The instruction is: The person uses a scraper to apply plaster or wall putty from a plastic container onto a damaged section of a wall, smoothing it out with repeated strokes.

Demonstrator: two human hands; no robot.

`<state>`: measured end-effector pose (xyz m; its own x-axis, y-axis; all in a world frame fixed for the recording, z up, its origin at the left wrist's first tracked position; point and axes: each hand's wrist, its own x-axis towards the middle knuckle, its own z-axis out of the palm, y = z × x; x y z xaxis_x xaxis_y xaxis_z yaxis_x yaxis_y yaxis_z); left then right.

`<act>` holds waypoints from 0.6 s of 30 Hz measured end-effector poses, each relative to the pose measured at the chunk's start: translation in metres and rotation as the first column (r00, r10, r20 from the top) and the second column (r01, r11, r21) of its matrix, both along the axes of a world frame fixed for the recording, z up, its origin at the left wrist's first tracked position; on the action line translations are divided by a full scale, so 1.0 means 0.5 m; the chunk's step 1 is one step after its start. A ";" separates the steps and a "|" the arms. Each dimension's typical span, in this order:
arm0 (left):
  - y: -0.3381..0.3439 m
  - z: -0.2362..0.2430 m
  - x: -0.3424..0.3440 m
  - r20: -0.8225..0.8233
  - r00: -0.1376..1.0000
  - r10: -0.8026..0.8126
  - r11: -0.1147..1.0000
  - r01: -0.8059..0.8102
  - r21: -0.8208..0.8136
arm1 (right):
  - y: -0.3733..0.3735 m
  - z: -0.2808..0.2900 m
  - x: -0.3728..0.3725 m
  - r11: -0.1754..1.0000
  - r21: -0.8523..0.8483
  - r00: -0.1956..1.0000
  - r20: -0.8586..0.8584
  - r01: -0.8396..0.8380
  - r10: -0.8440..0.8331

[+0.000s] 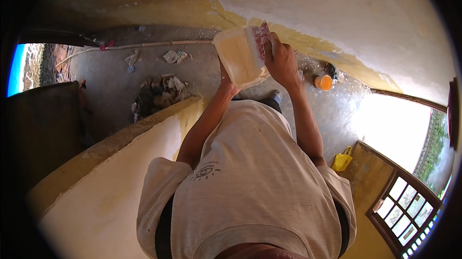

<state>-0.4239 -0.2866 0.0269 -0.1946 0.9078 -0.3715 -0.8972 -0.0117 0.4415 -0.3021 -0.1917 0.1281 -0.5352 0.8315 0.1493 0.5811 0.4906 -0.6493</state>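
My left hand (227,80) is closed on the near left side of a squarish translucent plastic tub (234,62), its fingers partly hidden behind it. The tub is tilted, and its inside looks pale yellowish. In my right hand (283,64) is a wide scraper with a worn dark red grip (262,39), held at the tub's right side. A pale band along the tub's wall lies beside the grip; I cannot tell whether it is the blade or smeared paste. Both arms reach forward over my light T-shirt (255,172).
Ahead curves a wall (327,13) with patchy white over yellow. A long pole (144,45) lies across the grey floor, near a litter pile (166,90). An orange bucket (323,83) and yellow bag (342,159) sit right. A low wall (120,138) runs left; a doorway (394,124) is bright.
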 end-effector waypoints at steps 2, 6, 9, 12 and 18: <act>-0.003 -0.026 -0.008 -0.016 1.000 -0.015 0.995 0.017 0.101 | -0.020 -0.010 -0.011 1.000 0.010 0.998 0.053 -0.028 0.028; -0.001 -0.029 -0.013 0.090 0.996 0.004 0.999 -0.007 0.032 | -0.074 -0.016 -0.041 0.993 -0.036 0.977 0.178 -0.111 0.116; -0.012 -0.034 -0.007 0.115 0.993 0.036 0.993 -0.049 0.108 | -0.110 -0.036 -0.055 0.979 0.045 0.974 0.117 -0.198 0.192; -0.026 -0.045 -0.010 0.173 0.984 0.049 0.993 -0.067 0.099 | -0.130 -0.031 -0.059 0.964 0.040 0.952 0.170 -0.264 0.254; -0.043 -0.004 -0.011 -0.022 0.996 0.087 0.993 -0.084 0.087 | -0.079 0.002 -0.030 0.985 0.050 0.984 0.082 -0.165 0.161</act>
<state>-0.4295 -0.3081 0.0250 -0.2814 0.9158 -0.2867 -0.8796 -0.1268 0.4585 -0.3169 -0.2311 0.1293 -0.6743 0.7238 0.1461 0.5380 0.6171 -0.5743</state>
